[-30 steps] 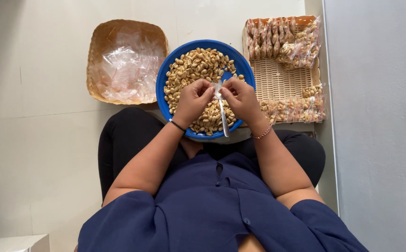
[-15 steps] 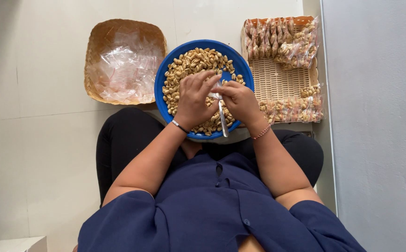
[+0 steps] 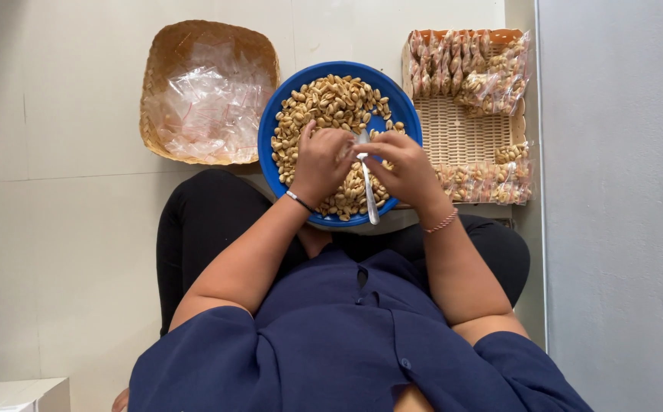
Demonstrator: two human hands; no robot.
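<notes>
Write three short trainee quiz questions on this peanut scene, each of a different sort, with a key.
1. True or false: the blue bowl of peanuts rests on the person's lap.
2. Which basket holds the empty clear bags? A) the basket on the picture's left B) the tray on the picture's right
3. Fill in: the right hand holds a white ____ over the bowl.

Key:
1. True.
2. A. The right tray holds the filled peanut packets.
3. Spoon. The left hand meets it over the peanuts; whether it pinches anything is hidden.
</notes>
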